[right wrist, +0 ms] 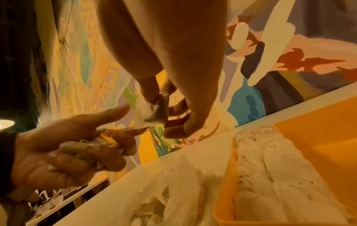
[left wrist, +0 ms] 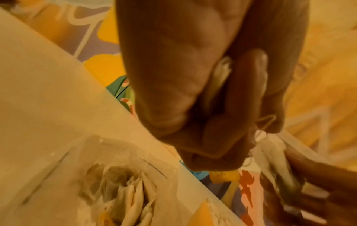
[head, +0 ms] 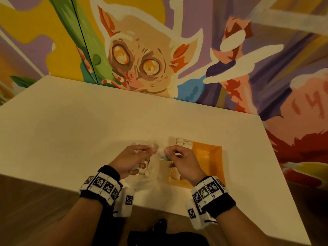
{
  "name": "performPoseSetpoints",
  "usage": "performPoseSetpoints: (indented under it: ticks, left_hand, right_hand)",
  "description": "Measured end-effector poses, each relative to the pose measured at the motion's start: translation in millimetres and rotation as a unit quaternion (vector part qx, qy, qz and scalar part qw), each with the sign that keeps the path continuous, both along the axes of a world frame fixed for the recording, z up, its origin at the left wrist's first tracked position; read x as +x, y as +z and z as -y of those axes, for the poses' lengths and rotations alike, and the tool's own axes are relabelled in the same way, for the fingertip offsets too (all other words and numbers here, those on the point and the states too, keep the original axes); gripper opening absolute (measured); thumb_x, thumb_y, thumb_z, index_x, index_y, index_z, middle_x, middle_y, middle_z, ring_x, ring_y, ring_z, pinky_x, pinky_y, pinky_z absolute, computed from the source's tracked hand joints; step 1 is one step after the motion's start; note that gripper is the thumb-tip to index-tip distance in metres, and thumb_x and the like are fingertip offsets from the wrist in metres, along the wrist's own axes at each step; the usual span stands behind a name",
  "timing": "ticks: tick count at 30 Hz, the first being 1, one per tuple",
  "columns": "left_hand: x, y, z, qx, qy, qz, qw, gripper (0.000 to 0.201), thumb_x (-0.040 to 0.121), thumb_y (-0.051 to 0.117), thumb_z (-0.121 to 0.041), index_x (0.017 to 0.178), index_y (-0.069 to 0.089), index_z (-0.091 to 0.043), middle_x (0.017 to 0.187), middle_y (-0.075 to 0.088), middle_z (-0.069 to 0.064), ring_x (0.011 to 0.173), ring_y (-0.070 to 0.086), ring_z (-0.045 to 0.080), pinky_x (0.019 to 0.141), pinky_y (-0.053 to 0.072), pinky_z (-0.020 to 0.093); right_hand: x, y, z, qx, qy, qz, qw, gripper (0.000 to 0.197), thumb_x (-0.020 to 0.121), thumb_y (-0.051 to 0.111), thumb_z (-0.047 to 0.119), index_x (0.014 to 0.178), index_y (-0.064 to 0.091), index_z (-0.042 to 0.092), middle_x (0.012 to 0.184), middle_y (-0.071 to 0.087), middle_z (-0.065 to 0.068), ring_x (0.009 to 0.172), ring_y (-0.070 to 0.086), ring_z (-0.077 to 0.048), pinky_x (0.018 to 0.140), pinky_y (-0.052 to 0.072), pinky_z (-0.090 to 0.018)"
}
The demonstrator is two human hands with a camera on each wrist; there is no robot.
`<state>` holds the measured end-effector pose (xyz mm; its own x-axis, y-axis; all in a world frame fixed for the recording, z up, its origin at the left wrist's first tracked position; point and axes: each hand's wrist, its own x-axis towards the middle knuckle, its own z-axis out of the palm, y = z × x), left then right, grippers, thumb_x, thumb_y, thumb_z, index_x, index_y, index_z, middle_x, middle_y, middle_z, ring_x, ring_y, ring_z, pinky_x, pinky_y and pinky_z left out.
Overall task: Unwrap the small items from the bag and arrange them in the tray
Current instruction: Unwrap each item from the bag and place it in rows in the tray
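Both hands hover close together over the clear plastic bag [head: 142, 176]. My right hand [head: 166, 153] pinches a small white item [right wrist: 152, 110] between thumb and fingers; its clear wrapper is partly peeled off. My left hand [head: 150, 150] has its lower fingers curled round crumpled wrappers [right wrist: 86, 146], which also show in its palm [left wrist: 220, 76]. Its index finger and thumb reach to the loose wrapper end beside the item. The orange tray [head: 220, 157] lies to the right, with a row of white items [right wrist: 270, 168] along its left side. More wrapped items [left wrist: 123, 191] lie in the bag.
The white table [head: 88, 130] ends at a painted wall [head: 142, 59] behind. Its near edge runs just below my wrists. The right part of the tray [right wrist: 318, 145] holds nothing.
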<state>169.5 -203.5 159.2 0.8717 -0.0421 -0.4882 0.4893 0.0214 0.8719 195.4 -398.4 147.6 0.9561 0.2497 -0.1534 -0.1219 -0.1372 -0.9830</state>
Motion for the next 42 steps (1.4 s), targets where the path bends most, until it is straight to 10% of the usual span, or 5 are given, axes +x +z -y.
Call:
performPoseSetpoints:
  ticks: [7,13,24,34,42]
  left_hand:
    - [6.4,3.5,12.4,0.119,0.016,0.124,0.985,0.013,0.086,0.072,-0.023,0.09,0.074,-0.01,0.059,0.06,-0.01,0.045,0.046,0.005,0.043,0.033,0.017]
    - [16.3,9.9,7.8,0.336,-0.043,0.274,0.9,0.01,0.09,0.066,-0.028,0.082,0.071,-0.026,0.069,0.064,-0.01,0.061,0.056,-0.001,0.057,0.037,0.008]
    - [19.1,4.8,1.6,0.297,-0.033,0.249,0.921,0.012,0.086,0.071,-0.034,0.081,0.07,-0.024,0.077,0.064,-0.016,0.068,0.056,-0.008,0.063,0.036,0.005]
    - [24.2,12.9,9.5,0.245,-0.044,0.254,0.935,0.015,0.092,0.065,-0.027,0.086,0.076,-0.02,0.086,0.073,-0.011,0.078,0.068,0.016,0.066,0.051,0.022]
    - [21.2,19.7,10.5,0.273,-0.037,0.265,0.924,0.009,0.083,0.075,-0.029,0.079,0.078,-0.021,0.062,0.065,-0.019,0.064,0.06,-0.005,0.06,0.039,0.006]
  right_hand:
    - [1.0,-1.8,-3.8,-0.001,-0.008,0.004,1.0,0.008,0.089,0.067,0.024,0.085,0.071,0.018,0.087,0.066,-0.001,0.078,0.064,-0.015,0.063,0.056,-0.031]
    - [2.8,-7.0,-4.4,-0.086,0.007,0.05,0.995,0.013,0.086,0.072,0.02,0.076,0.066,0.024,0.081,0.065,0.005,0.056,0.054,0.0,0.057,0.043,-0.019]
    - [3.9,-6.2,-6.3,-0.068,0.008,0.048,0.996,0.02,0.089,0.068,0.016,0.074,0.059,0.026,0.073,0.06,0.003,0.07,0.059,-0.013,0.064,0.048,-0.028]
    - [8.4,-1.8,-5.0,-0.063,0.005,0.066,0.996,0.018,0.09,0.067,0.015,0.077,0.059,0.027,0.077,0.063,-0.002,0.067,0.058,-0.01,0.059,0.046,-0.019]
    - [9.1,-2.1,-3.8,-0.048,0.008,0.065,0.997,0.02,0.082,0.076,0.026,0.096,0.063,0.029,0.1,0.064,0.0,0.091,0.063,-0.014,0.073,0.053,-0.025]
